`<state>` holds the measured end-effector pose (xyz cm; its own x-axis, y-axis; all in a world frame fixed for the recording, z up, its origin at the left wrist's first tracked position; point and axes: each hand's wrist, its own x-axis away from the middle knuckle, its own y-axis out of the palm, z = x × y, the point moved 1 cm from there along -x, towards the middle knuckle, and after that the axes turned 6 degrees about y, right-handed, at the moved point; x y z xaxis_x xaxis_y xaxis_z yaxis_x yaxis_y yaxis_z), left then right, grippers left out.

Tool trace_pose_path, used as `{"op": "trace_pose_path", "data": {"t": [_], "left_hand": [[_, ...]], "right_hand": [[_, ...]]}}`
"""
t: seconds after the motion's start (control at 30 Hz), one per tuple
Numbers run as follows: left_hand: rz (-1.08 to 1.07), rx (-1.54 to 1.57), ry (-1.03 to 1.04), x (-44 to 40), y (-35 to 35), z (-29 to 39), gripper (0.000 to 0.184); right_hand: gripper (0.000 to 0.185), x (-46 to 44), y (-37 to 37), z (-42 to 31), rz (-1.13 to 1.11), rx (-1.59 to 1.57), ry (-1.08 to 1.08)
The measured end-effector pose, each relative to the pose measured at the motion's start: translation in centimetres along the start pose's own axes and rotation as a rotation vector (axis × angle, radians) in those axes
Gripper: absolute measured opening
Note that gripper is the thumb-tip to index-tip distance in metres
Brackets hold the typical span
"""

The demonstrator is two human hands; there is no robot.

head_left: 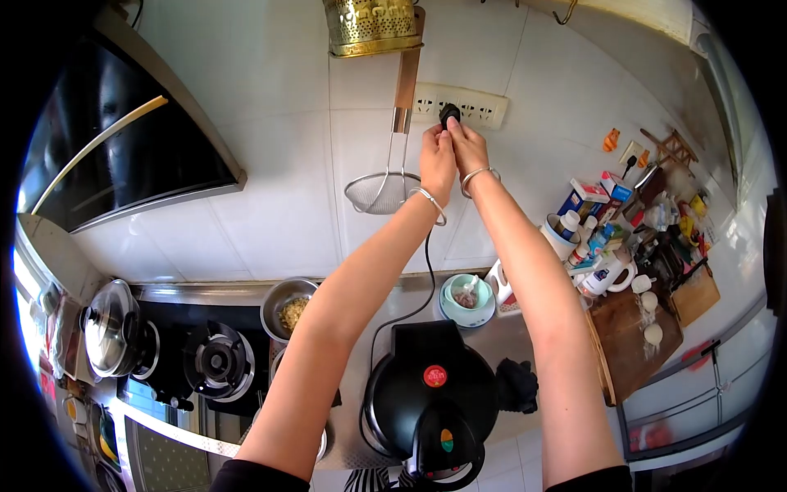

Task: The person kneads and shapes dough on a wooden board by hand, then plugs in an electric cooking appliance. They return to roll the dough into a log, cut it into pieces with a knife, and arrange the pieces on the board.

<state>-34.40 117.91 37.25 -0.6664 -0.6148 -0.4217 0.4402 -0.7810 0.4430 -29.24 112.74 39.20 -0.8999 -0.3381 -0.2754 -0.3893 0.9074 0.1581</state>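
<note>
Head view, two bare hands and kitchen goods: left hand [438,164], fingers bunched and closed on the lower part of a black plug [449,112]; right hand [469,149], beside and touching the left, thumb and fingers clamped on the same plug. Plug, one, black, held up against the face of a white socket strip [488,108] on the tiled wall; whether the prongs are seated, cannot tell, the fingers and plug body covering them. Cord [432,275], black, one, hanging below the hands, curving down to the tabletop [484,334] and along the left side of a round black electric pan [438,361], lid down, red round label on top. Bracelets, silver-coloured, one on each wrist. Sieve [379,193], wire, wooden handle, hanging on the wall just left of the hands, partly behind the left one. Basket [373,29], gold-coloured, pierced, above the sieve. Green bowl [466,293], with contents, set on a plate behind the pan. Black cloth [516,385], crumpled, at the pan's right side. Metal bowl [288,307], holding yellowish food, near the stove [220,361]. Pot [113,328], glass lid on, far left. Cutting board [635,340], brown, far right, below assorted bottles and boxes
</note>
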Motion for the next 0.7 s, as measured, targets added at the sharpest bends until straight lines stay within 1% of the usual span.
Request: {"op": "trace_pose_path", "data": {"t": [0.1,0.2,0.27,0.33,0.4,0.47,0.5,0.57,0.6,0.67,0.7], "left_hand": [[-0.036,0.0,-0.045,-0.1,-0.1,0.3,0.038],[-0.043,-0.006,-0.019,-0.1,-0.3,-0.1,0.038],[-0.007,-0.061,0.041,-0.5,-0.4,-0.6,0.039],[-0.025,-0.037,0.021,-0.8,-0.5,-0.7,0.04],[-0.046,-0.012,0.004,-0.9,-0.4,-0.4,0.041],[0.03,-0.062,-0.02,-0.5,-0.4,0.2,0.043],[0.029,-0.063,-0.026,-0.7,-0.5,-0.2,0.043],[-0.061,0.051,-0.101,-1.6,-0.9,-0.8,0.049],[-0.063,0.048,-0.113,-1.5,-1.0,-0.8,0.049],[-0.074,0.017,-0.084,-1.1,-0.5,-0.6,0.052],[-0.048,0.04,-0.061,0.1,-0.1,0.5,0.054]], "right_hand": [[0.033,-0.3,0.2,0.0,0.009,0.022,-0.006],[0.032,-0.6,0.2,0.1,0.023,0.032,-0.019],[0.032,-0.9,0.4,0.4,0.019,0.022,-0.02],[0.031,-1.1,0.3,0.3,0.013,-0.019,-0.008],[0.031,-1.8,0.5,-0.4,0.032,0.003,-0.008],[0.032,-1.8,0.4,-0.3,0.044,-0.042,0.038],[0.032,-1.5,0.2,-0.7,0.048,-0.015,0.071],[0.032,-1.7,0.5,-0.8,0.05,-0.007,0.052],[0.032,-1.8,0.4,-0.6,0.055,-0.002,0.035],[0.032,-2.1,0.6,-0.5,0.073,-0.013,0.037],[0.032,-2.5,0.8,-0.3,0.107,-0.06,0.039]]}}
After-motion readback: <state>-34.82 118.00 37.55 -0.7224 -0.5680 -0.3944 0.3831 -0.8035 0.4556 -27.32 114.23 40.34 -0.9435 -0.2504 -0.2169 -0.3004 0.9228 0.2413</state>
